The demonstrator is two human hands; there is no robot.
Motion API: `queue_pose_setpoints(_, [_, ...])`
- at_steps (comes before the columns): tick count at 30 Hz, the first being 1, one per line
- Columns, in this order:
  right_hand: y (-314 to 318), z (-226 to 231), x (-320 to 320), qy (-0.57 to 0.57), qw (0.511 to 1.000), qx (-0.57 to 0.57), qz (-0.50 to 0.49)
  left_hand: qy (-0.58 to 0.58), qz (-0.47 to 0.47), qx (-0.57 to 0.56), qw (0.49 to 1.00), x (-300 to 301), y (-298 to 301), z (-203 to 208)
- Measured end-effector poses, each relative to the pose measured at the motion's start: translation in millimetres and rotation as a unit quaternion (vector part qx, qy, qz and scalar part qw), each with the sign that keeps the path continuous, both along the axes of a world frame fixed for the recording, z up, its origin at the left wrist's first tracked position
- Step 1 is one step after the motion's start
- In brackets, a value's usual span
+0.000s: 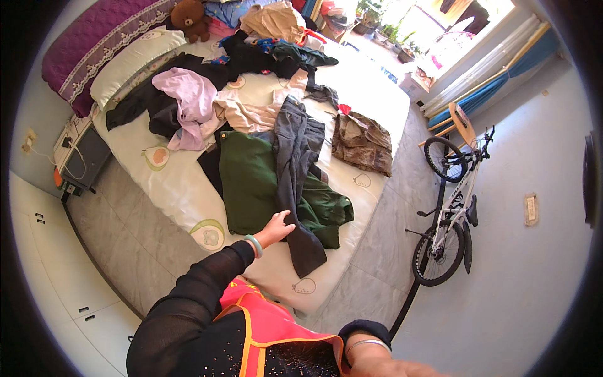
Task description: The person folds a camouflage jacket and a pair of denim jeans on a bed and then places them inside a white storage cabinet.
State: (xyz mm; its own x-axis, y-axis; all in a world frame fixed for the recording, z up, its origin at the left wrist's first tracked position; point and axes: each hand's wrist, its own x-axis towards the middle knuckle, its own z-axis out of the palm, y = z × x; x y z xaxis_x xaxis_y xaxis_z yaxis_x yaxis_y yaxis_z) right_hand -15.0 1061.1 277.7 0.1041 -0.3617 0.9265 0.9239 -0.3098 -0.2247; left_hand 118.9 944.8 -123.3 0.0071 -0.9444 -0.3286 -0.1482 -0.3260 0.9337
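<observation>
My left hand (275, 230), with a pale green bangle at its wrist, reaches over the bed's near end. Its bent fingers close on the side edge of one leg of the dark grey trousers (290, 151). Those trousers lie lengthwise across a dark green garment (248, 182), their lower leg reaching toward me. At the bottom edge, my right hand (389, 367) is partly cut off and blurred, with a silvery bangle at the wrist; its fingers cannot be made out. A folded brown patterned garment (361, 144) lies to the right of the trousers.
On the white bed (173, 188) are a lilac garment (188, 103), black clothes (135, 110) and beige clothes (248, 113). A pillow (135, 63) and brown teddy bear (190, 20) are by the purple headboard (94, 44). A white bicycle (447, 210) leans along the right wall.
</observation>
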Motion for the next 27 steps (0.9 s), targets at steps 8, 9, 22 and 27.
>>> queue_pose_setpoints(8, [-107.6, -23.1, 81.9, 0.014, 0.983, 0.159, -0.09, -0.186, -0.052, -0.009, 0.981, 28.5, -95.2, -71.6])
queue_pose_setpoints(9, [-116.5, -27.6, 83.3, 0.035, 0.981, 0.168, -0.086, -0.212, -0.064, -0.007, 0.975, 29.9, -106.3, -72.8])
queue_pose_setpoints(22, [-195.6, -469.1, 21.7, 0.807, 0.435, 0.196, -0.349, -0.532, -0.38, -0.333, 0.68, 85.0, -231.0, -104.3])
queue_pose_setpoints(27, [-156.2, -487.9, 25.0, 0.885, 0.343, 0.225, -0.22, -0.548, -0.489, -0.294, 0.611, 97.5, -214.9, -107.1])
